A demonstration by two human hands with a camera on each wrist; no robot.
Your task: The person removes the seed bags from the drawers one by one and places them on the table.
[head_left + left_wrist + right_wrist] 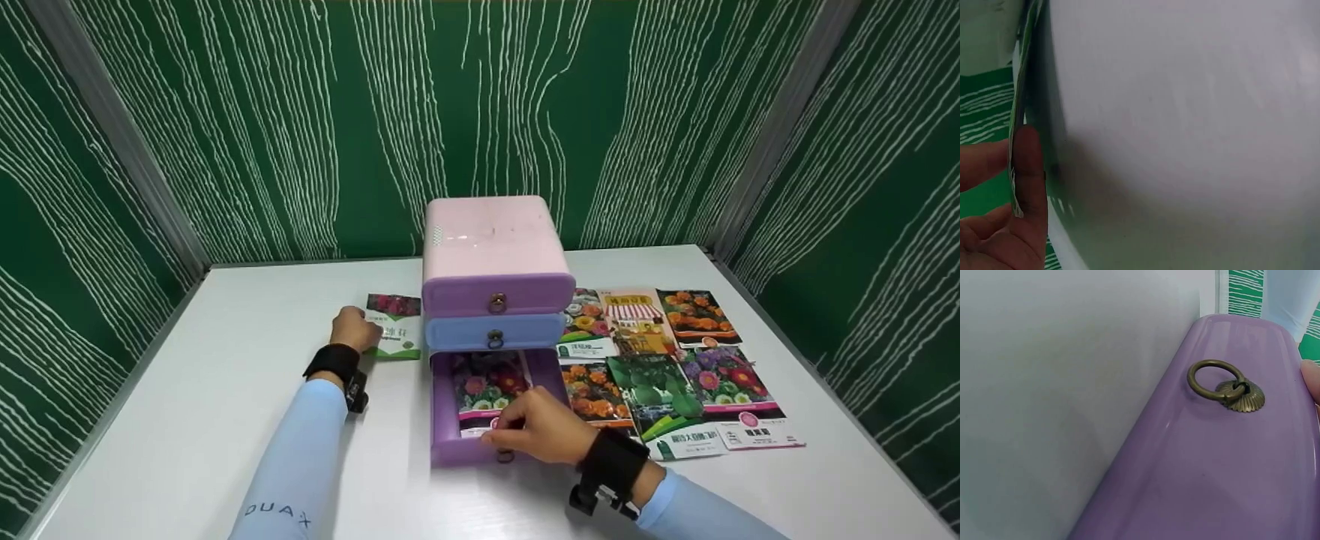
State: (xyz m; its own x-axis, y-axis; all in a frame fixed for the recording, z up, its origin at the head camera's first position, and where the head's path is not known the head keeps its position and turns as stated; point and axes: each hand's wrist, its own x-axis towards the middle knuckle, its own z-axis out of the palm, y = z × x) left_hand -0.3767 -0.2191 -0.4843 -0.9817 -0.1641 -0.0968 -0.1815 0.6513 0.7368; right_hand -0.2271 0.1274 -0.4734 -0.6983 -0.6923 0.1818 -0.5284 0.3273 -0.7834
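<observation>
My left hand [355, 330] pinches a seed packet [397, 327] with a green and white front and pink flowers, left of the small drawer cabinet [495, 240]. In the left wrist view this packet [1019, 107] shows edge-on between thumb and fingers. The purple bottom drawer [444, 420] is pulled out, with a flower seed packet [480, 386] lying in it. My right hand [551, 427] is at the drawer's front rim, fingers bent and thumb tip over the edge; I cannot tell whether it grips rim or packet. A brass ring pull [1216, 379] hangs on the drawer front.
Right of the cabinet, several seed packets [664, 397] lie in two rows. Above the pulled-out drawer are a blue drawer [457, 334] and a purple drawer [457, 298], both pushed in. The white table [225, 360] is bounded by green patterned walls [262, 135].
</observation>
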